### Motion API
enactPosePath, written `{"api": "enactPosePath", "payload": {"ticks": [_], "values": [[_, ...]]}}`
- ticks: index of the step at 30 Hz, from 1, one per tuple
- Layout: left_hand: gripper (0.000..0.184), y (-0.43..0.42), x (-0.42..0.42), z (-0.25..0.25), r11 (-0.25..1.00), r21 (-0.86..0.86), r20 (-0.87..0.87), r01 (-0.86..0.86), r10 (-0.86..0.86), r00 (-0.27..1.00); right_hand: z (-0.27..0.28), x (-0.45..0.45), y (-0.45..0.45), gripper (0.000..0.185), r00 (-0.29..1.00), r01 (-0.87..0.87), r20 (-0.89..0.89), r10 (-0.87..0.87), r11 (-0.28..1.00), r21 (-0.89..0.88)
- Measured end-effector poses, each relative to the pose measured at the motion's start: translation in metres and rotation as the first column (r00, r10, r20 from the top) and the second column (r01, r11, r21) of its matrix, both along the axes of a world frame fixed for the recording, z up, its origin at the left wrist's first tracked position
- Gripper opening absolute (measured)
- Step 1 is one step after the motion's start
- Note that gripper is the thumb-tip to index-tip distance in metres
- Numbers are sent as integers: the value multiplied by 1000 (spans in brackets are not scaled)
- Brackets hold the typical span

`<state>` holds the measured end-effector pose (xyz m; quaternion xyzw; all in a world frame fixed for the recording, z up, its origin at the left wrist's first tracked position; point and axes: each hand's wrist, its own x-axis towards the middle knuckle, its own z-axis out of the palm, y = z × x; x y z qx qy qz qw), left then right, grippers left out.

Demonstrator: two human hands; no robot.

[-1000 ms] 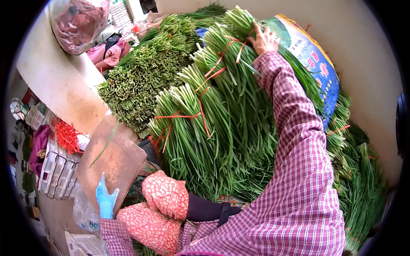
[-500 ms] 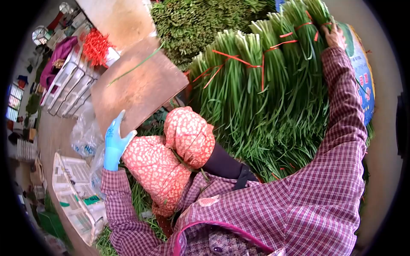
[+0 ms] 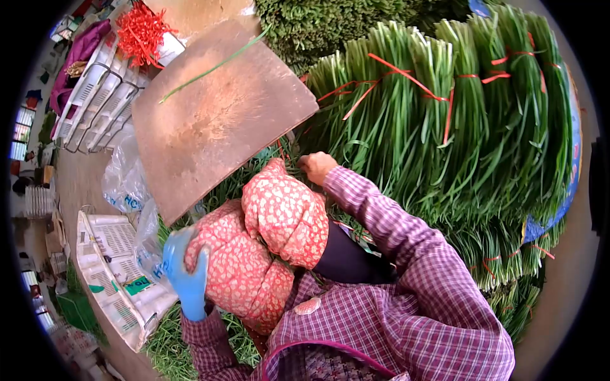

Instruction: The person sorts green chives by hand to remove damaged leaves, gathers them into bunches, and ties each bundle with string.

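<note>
My left hand [image 3: 184,270], in a blue glove, is beside the left knee of my red flower-patterned trousers [image 3: 235,260]. Its thumb and fingers are apart, with nothing between them. My bare right hand [image 3: 318,167] is beyond the other knee, near the loose green leaves at the board's lower right corner. Its fingers are curled together, and what they hold, if anything, is hidden. To its right stand bundles of garlic chives [image 3: 419,114], pale ends up, with red ties [image 3: 410,76] around them. One long green leaf [image 3: 216,65] lies across the brown board [image 3: 210,127].
Red tie strips [image 3: 141,32] are heaped at upper left, near white crates [image 3: 105,95]. Clear plastic bags [image 3: 127,178] and a printed white sack [image 3: 117,273] lie left of me. More greens [image 3: 337,28] are stacked behind the board. A blue sack [image 3: 553,216] edges the chives.
My right hand has left the far right chive bundle and come back toward my knee. My left hand has moved down from the board's edge to beside my leg. The view has shifted.
</note>
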<state>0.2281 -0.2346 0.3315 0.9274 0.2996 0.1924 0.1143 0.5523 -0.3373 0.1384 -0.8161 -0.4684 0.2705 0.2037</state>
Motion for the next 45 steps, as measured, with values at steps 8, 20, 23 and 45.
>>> {"api": "enactPosePath", "payload": {"ticks": [8, 20, 23, 45], "values": [[39, -20, -10, 9, 948, -236, 115, -211, 243, 963, -112, 15, 86, 24, 882, 398, -240, -405, 914, -78], [33, -36, -17, 25, 970, -147, -32, -192, 189, 981, -184, 2, 115, 22, 820, 489, -219, -529, 846, -213], [34, -40, -19, 25, 974, -124, -43, -187, 183, 982, -179, -2, 108, 23, 792, 500, -304, -529, 849, -173], [34, -70, -116, 4, 746, -370, 488, -554, 663, 568, 217, 1, 76, 18, 781, 348, -583, 224, 619, 704]]}}
